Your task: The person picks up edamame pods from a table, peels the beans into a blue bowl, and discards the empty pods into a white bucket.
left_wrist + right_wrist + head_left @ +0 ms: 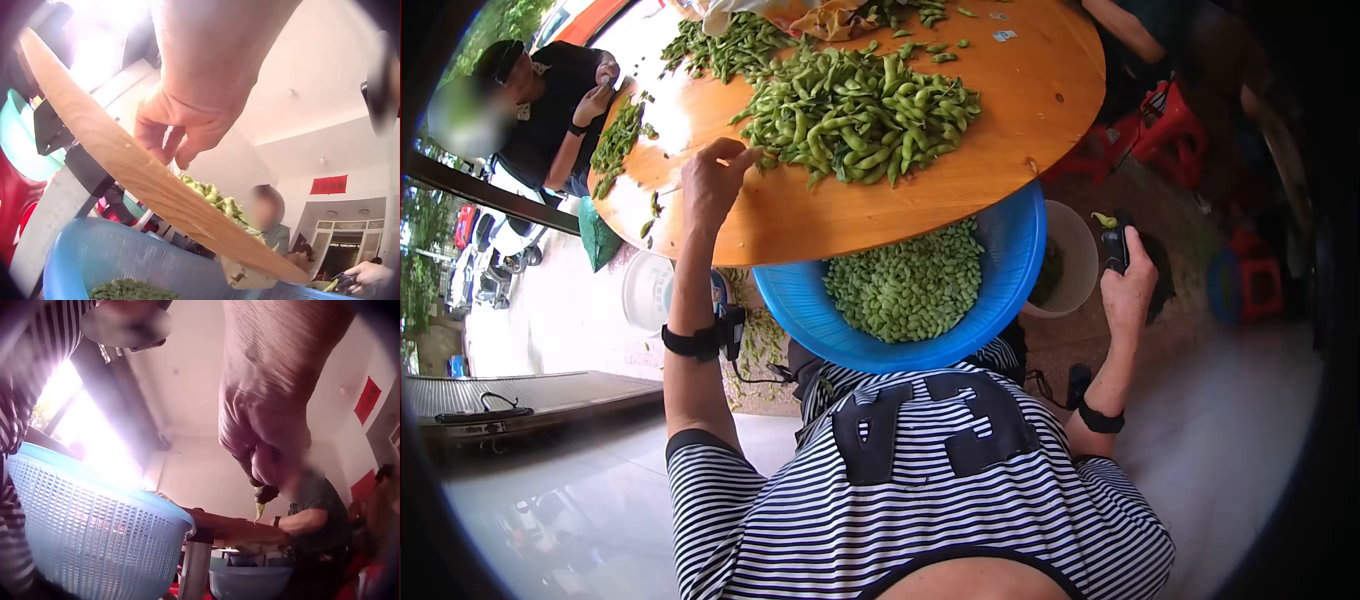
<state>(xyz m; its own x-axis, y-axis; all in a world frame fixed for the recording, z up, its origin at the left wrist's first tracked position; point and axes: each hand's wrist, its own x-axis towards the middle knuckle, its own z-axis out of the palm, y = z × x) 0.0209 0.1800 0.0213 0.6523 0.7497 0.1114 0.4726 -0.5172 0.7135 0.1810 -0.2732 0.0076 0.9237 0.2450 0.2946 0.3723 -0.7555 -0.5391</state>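
Observation:
A heap of green soybean pods [855, 115] lies on the round wooden table [820, 228]. My left hand [715, 180] is over the table's near edge, its bent fingertips right at the heap's left side, with nothing showing between them. At the right, beyond the table's edge, my right hand [1130, 280] grips a small black hand tool [1115, 248]. A single pod [1105, 219] sticks out from the tool's tip; it also shows as a pod [260, 509] below the fingers in the right wrist view. Shelled green beans [905, 285] fill the bottom of the blue basket [800, 325] at my lap.
A white bucket [1083, 250] with dark green matter stands right of the basket, near my right hand. Smaller pod piles [615, 150] lie farther left on the table, where another person [550, 110] sits. Red stools [1170, 130] stand at the right. Scattered pods [760, 355] litter the floor.

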